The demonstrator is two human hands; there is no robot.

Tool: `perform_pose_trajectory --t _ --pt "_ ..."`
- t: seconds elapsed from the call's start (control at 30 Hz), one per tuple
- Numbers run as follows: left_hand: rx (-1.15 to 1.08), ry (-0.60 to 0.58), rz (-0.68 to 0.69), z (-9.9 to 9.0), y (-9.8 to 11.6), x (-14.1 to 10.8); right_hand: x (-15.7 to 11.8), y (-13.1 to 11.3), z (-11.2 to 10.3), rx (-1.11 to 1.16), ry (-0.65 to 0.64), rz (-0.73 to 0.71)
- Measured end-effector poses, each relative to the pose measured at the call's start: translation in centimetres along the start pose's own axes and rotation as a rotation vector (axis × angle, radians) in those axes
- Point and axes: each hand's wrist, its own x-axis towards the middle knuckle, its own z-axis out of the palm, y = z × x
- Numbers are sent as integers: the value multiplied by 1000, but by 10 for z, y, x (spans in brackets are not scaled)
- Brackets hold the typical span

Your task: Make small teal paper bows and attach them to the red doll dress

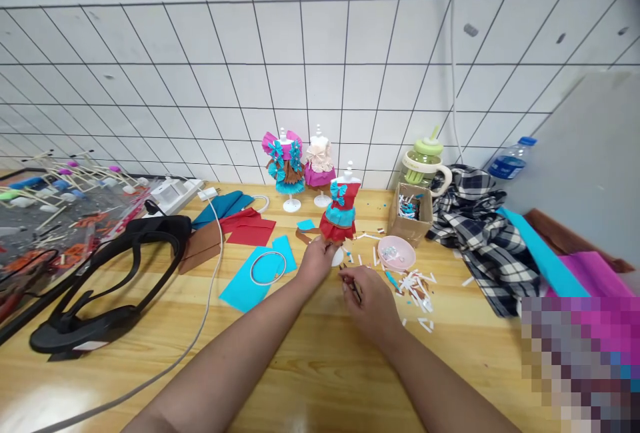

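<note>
left hand (318,264) holds a dress form (343,210), likely light, crushable, best by its stand (338,258); right hand (373,298) pinches a dark tool (357,292).

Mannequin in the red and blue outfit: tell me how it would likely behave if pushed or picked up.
The mannequin would probably tip if pushed high up, being tall above a small round base. Its flared red skirt looks thin and ruffled, so it might crumple under a firm grip. The blue bow juts out and could snag.
</note>
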Motion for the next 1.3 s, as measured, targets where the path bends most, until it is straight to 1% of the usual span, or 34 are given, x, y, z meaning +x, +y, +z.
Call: perform_pose_trajectory --t 0.13,0.23,0.37,0.47,0.53,0.57,0.6,0.67,0.7,0.73,0.8,0.83,0.9,0.97,1.03,1.13,1.2,1.3 --pt "29 21 -15 6 -3 24 0 3 5 -39 -125 -19" --pt "49 25 -21 10 -4 37 0 5 6 -47 -167 12" --pt "103 20 -22 14 -1 42 2 8 5 -65 -199 59" --pt "162 -7 -1 9 6 37 3 10 4 -86 -206 70" --pt "210 -30 14 -5 11 30 2 11 2 -97 -211 70" --pt "237 -41 24 -16 13 24 2 11 1 -103 -214 71" --pt "269 -53 35 -29 14 17 1 11 1 -108 -216 73" --pt "346 -77 46 -62 14 -2 1 12 -1 -116 -220 79" --pt "422 -111 37 -79 11 -13 1 11 -1 -118 -221 83" --pt "642 -191 -8 -96 8 -25 1 11 -1 -118 -223 84" --pt "757 -235 -74 -123 -1 -46 1 10 1 -118 -227 83" --pt "841 -263 -72 -133 -5 -55 1 10 2 -118 -231 79" --pt "923 -300 -56 -142 -14 -66 1 8 4 -120 -241 68" --pt "944 -302 -51 -142 -20 -71 0 7 4 -123 -249 55" --pt "906 -292 -45 -137 -22 -72 0 6 2 -127 -248 48" --pt "820 -272 39 -130 -22 -73 -1 5 -2 -135 -232 45" --pt "808 -267 92 -126 -21 -75 -2 4 -4 -142 -227 40" --pt "846 -309 84 -122 -21 -76 -3 2 -3 -151 -247 23"
